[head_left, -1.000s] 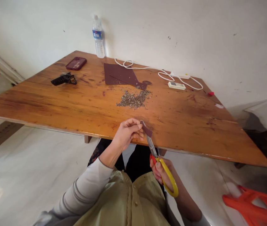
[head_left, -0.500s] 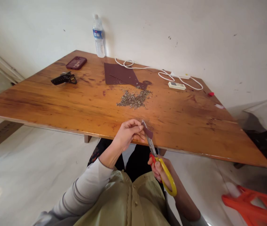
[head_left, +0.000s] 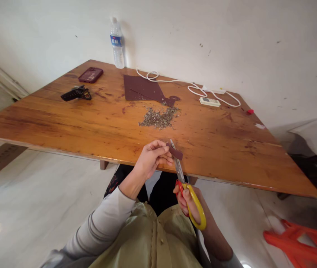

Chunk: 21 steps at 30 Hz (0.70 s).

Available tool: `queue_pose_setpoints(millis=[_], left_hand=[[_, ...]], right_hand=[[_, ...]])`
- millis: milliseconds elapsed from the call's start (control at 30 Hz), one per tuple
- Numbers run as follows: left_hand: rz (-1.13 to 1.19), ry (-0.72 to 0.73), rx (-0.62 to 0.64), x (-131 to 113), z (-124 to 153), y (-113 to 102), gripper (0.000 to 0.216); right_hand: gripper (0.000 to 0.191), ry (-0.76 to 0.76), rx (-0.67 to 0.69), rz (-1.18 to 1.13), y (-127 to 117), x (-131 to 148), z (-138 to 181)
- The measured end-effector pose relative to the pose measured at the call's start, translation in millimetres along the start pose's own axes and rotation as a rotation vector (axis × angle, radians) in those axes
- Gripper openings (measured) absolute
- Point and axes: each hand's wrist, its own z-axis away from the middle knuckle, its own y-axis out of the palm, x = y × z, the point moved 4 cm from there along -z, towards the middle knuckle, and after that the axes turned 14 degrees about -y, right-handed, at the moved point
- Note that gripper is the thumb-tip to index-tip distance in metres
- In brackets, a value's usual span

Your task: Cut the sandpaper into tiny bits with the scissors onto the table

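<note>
Above the table's front edge, my left hand (head_left: 154, 158) pinches one end of a small dark maroon strip (head_left: 176, 153). My right hand (head_left: 188, 203) is wrapped round the red and yellow handles of a pair of scissors (head_left: 179, 172). The blades point away from me and cross the strip close to my left fingertips; whether they bite into it I cannot tell. Beyond my hands lies a loose pile of thin brownish shreds (head_left: 160, 117). Larger maroon sheets (head_left: 141, 87) of similar colour lie just behind that pile.
The wooden table (head_left: 91, 126) meets the wall. On it are a water bottle (head_left: 117, 44), a maroon phone (head_left: 90, 75), a black strapped item (head_left: 76, 93), a white cable (head_left: 172, 80) and a white remote-like device (head_left: 210, 101). An orange plastic stool (head_left: 292, 238) stands at lower right.
The scissors and my right hand have shifted slightly left and the blades stand a little more upright. The strip's free end has swung up, so it lies flatter across the blades.
</note>
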Motion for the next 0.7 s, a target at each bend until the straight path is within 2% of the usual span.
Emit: queue_pose_setpoints(millis=[133,233,367,500,700], left_hand=[[0.082,0.047,-0.047,-0.6,-0.2,-0.3,0.031],[0.132,0.083,-0.094,-0.2,0.7,-0.1,0.032],[0.181,0.138,-0.146,0.4,2.2,1.0,0.028],[0.208,0.195,-0.148,-0.3,3.1,1.5,0.029],[0.169,0.187,-0.131,-0.1,1.8,1.8,0.034]], right_hand=[[0.080,-0.020,0.039,-0.171,6.9,4.7,-2.3],[0.082,-0.029,0.096,-0.209,9.0,14.3,-0.8],[0.082,-0.077,0.078,-0.159,3.1,19.3,1.6],[0.085,-0.083,0.027,-0.019,-6.3,7.2,2.6],[0.072,-0.082,-0.078,0.054,-18.1,-12.1,8.0]])
